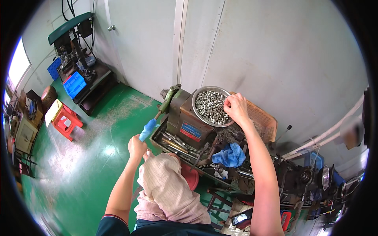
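the blue-wrapped lever (148,128) slants forward-right from the gripping left hand (137,147).

Pale panelled wall (299,51), door (141,43) with round knob (112,28), glossy green floor (98,145), red stool (66,122), bright window (19,63)

Silver-grey metal pieces (212,104) gleam in a silver bowl (204,89) at the centre of the frame, above a blue-and-red label (190,131). Light blue wraps the handle (147,129) left of centre, beneath a green lever (170,96). A bright blue cloth (229,155) and an orange-tan, lattice-patterned basket (268,128) show right of centre. Beige fabric (169,188) and a red-trimmed navy sleeve (112,227) occupy the bottom; green floor (94,169), red stool (63,122) and blue bin (75,84) colour the left.
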Motion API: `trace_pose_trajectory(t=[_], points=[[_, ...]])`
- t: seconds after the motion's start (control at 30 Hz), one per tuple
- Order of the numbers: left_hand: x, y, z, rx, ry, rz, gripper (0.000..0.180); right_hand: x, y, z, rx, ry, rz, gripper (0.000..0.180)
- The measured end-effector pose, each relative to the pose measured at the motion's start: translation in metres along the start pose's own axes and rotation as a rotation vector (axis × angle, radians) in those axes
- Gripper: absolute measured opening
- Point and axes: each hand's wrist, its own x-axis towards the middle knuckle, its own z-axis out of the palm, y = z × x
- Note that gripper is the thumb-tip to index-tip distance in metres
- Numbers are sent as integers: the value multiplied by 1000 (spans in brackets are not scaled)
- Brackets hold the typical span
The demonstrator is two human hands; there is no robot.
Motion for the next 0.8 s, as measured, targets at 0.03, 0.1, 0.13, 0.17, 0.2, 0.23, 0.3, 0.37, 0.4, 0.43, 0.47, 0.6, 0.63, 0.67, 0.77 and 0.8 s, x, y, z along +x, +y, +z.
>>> trace_pose_trajectory(t=[0.03,0.1,0.13,0.17,0.2,0.23,0.3,0.37,0.4,0.43,0.47,0.6,0.63,0.67,0.77,0.8], points=[[0,0,0,3,-7,-10,22,0,1,-1,-2,22,-19,6],[1,-2,1,4,1,0,22,-1,1,-6,-3,43,-37,6],[1,-3,2,3,10,8,21,0,0,-11,58,75,24,6],[1,-4,3,4,9,7,21,-1,0,-14,119,106,86,6],[0,-5,3,-3,16,6,21,-2,2,-17,120,104,87,6],[1,-5,3,-10,22,6,21,-4,7,-20,150,151,188,7],[-1,-4,0,-15,21,0,20,-11,22,-18,170,282,239,6],[-1,-1,2,-26,0,3,20,-27,53,-9,168,261,263,7],[0,-2,2,-24,0,9,20,-35,65,-1,176,242,279,8],[1,-2,3,-24,-4,19,20,-45,75,5,247,144,343,10],[2,-3,4,-20,-10,20,20,-52,71,12,301,79,423,11],[4,-7,6,-17,24,39,18,-75,50,29,497,-189,529,12],[3,-7,7,-16,27,45,17,-76,47,34,575,-266,571,14],[3,-6,6,-13,26,48,17,-77,45,35,578,-264,574,14],[3,-6,6,9,25,58,17,-76,34,35,580,-316,585,16],[4,-8,6,-1,24,47,18,-75,33,35,582,-316,588,16]])
